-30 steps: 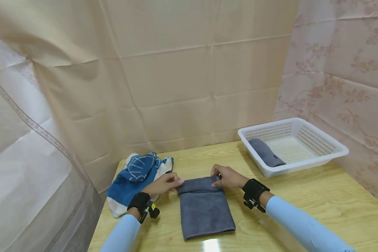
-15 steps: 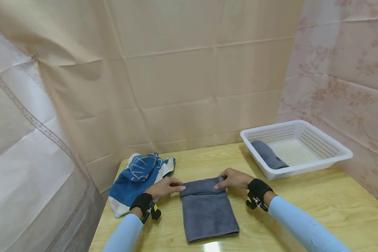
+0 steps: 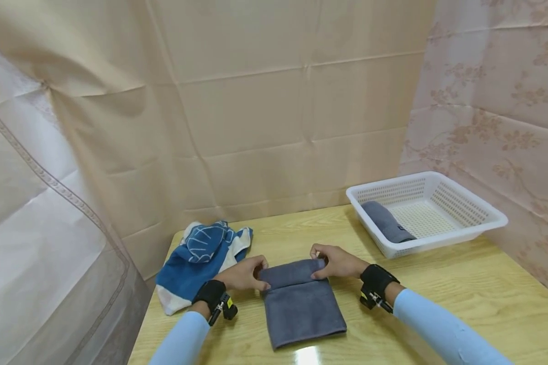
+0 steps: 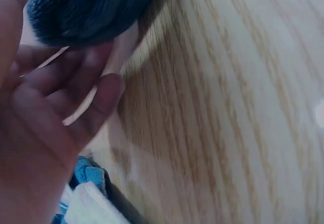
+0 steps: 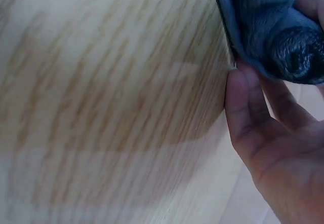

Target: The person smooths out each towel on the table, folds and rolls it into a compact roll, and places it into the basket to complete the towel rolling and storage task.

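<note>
A dark grey towel [image 3: 305, 313] lies on the table, its far end turned over into a thick roll [image 3: 292, 274]. At the roll's left end, my left hand [image 3: 241, 275] grips it with the thumb on the near side. My right hand [image 3: 340, 262] holds the other end, thumb toward me and fingers behind. In the left wrist view, the left hand's fingers [image 4: 83, 77] curve under the roll's end [image 4: 86, 16]. The right wrist view shows the coiled end [image 5: 298, 51] of the roll beside the right hand [image 5: 283, 148].
A crumpled blue and white cloth [image 3: 187, 274] lies at the left, right beside my left hand. At the back right stands a white plastic basket [image 3: 461, 233] with a rolled grey towel [image 3: 385, 221] inside. Curtains hang behind and beside the wooden table [image 3: 420, 304].
The roll at the towel's far end has come slightly nearer to me and looks thicker. Both hands have shifted their grip, with the thumbs lower on its near side.
</note>
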Available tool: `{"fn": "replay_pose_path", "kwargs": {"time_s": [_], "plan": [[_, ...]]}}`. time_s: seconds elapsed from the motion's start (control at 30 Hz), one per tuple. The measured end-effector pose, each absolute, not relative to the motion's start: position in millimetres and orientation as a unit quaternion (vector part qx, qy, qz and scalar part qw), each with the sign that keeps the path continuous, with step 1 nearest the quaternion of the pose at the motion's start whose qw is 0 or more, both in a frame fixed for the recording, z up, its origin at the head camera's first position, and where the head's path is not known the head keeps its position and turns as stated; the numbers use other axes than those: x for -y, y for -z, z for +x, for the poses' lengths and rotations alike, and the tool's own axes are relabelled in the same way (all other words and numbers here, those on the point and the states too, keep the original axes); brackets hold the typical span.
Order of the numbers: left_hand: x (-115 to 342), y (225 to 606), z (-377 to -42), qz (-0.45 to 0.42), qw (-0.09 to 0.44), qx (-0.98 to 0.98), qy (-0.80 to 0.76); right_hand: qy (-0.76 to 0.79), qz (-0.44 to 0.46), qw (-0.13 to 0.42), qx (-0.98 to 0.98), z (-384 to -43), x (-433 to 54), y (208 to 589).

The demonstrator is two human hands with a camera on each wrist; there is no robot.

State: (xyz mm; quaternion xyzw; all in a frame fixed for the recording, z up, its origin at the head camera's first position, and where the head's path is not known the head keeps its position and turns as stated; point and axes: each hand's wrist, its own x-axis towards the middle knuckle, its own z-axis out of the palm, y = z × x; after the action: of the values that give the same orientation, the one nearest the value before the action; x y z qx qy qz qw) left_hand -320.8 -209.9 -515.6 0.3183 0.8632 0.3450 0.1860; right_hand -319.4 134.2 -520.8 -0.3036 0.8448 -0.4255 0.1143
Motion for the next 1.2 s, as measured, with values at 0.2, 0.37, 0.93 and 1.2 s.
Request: {"fn": "replay_pose_path", "kwargs": {"time_s": [0.2,0.37,0.93,1.2], "plan": [[203,514,-325,0.353,0.104,-0.868,-0.334,0.411,-0.345,0.058,-0.842,-321,-134,523],[202,518,-326,0.37,0.063,-0.871,-0.317,0.413,-0.358,0.048,-0.836,-322,-134,527],[208,517,-330,0.346,0.0,-0.898,-0.271,0.456,-0.311,0.09,-0.829,-323,-135,520],[216,514,-329,0.314,0.078,-0.877,-0.354,0.481,-0.292,0.1,-0.82,-317,-134,519]]}}
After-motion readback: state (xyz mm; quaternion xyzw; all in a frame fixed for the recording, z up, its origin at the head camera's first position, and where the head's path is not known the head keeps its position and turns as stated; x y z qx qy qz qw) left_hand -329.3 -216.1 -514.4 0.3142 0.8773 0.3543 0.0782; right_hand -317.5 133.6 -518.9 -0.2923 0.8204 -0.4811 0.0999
